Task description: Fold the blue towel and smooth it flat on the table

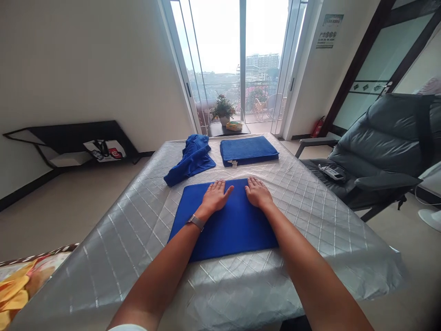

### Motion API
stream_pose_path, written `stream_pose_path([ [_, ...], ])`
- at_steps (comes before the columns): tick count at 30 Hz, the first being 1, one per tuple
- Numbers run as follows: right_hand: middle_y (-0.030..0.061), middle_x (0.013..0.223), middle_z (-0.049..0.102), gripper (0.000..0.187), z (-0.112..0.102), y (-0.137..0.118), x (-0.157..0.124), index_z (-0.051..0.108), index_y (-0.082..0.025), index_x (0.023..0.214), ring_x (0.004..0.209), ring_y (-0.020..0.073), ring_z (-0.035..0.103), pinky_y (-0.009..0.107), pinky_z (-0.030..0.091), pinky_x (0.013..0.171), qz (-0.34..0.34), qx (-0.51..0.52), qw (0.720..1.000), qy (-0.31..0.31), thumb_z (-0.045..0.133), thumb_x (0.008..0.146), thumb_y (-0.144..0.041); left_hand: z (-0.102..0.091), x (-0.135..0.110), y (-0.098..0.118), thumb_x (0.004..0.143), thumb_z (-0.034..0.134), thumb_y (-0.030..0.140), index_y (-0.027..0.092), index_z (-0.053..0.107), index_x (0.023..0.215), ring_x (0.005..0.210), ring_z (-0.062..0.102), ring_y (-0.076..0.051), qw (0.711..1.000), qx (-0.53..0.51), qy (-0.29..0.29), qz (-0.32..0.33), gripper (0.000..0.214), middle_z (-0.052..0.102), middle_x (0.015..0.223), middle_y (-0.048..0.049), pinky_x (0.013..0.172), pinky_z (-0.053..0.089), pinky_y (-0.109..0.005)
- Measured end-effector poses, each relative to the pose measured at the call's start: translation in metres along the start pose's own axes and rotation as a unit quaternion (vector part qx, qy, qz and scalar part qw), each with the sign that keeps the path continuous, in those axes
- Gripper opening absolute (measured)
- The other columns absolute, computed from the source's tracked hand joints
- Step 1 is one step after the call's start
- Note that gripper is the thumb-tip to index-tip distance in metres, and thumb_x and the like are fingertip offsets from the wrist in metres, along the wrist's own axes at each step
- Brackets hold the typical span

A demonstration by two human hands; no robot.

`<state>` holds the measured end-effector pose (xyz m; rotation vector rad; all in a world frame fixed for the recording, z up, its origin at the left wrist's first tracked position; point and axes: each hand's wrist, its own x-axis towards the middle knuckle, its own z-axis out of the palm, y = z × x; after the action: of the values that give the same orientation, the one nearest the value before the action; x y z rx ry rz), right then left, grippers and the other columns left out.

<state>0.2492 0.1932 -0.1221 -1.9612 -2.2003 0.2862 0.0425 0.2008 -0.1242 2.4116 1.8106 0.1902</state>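
- Table cover (138,234), lower frame: wrinkled, might slide under hard pushing.
- Blue cloth (236,225), flat at lower centre: uneven pressure could crease it.
- Folded blue stack (249,150), above centre: forward shove could knock it askew.
- Left hand (216,196), right hand (258,193), mid-frame: palms down on cloth, fingers extended, gripping nothing; dragging could ruck it.

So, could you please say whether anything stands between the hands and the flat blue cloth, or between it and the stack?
Nothing visible: left hand and right hand rest on the flat blue cloth, with only silver table cover between it and the stack.
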Motion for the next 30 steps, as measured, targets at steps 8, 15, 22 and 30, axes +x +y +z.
stream_pose_path([
  [8,0.0068,0.168,0.016,0.065,0.001,0.001,0.001,0.023,-0.009,0.16,0.155,0.0177,0.011,0.036,0.01,0.125,0.0,0.0,1.0,-0.002,0.018,0.103,-0.039,-0.011,-0.034,-0.091,0.099,0.004,0.066,0.003,0.027,0.157,0.153,0.021,-0.027,0.993,0.032,0.03,-0.106,0.088,0.024,0.165,-0.0177,0.124,0.017,-0.044],
  [15,0.0064,0.168,0.015,0.066,0.001,0.002,0.003,0.022,-0.008,0.16,0.155,0.0183,0.012,0.037,0.011,0.125,0.004,-0.023,1.0,-0.006,0.017,0.103,-0.04,-0.01,-0.035,-0.089,0.099,0.006,0.067,0.002,0.027,0.156,0.153,0.02,-0.027,0.992,0.036,0.033,-0.12,0.089,0.024,0.164,-0.0202,0.125,0.016,-0.042],
  [22,0.0081,0.167,0.019,0.064,-0.002,-0.002,0.002,0.023,-0.007,0.159,0.154,0.0194,0.015,0.037,0.013,0.125,0.007,-0.064,0.998,-0.005,0.019,0.103,-0.038,-0.013,-0.036,-0.089,0.098,0.006,0.068,0.002,0.027,0.157,0.153,0.02,-0.028,0.992,0.026,0.03,-0.118,0.09,0.023,0.165,-0.0187,0.125,0.014,-0.042],
  [30,0.0119,0.162,0.033,0.058,-0.011,-0.02,-0.031,0.035,-0.005,0.155,0.152,0.0231,0.024,0.04,0.013,0.125,0.026,-0.113,0.988,0.103,0.025,0.102,-0.027,-0.012,-0.035,-0.087,0.098,0.009,0.068,0.004,0.027,0.157,0.154,0.019,-0.027,0.991,0.018,0.039,-0.125,0.089,0.023,0.165,-0.0178,0.125,0.014,-0.042],
])
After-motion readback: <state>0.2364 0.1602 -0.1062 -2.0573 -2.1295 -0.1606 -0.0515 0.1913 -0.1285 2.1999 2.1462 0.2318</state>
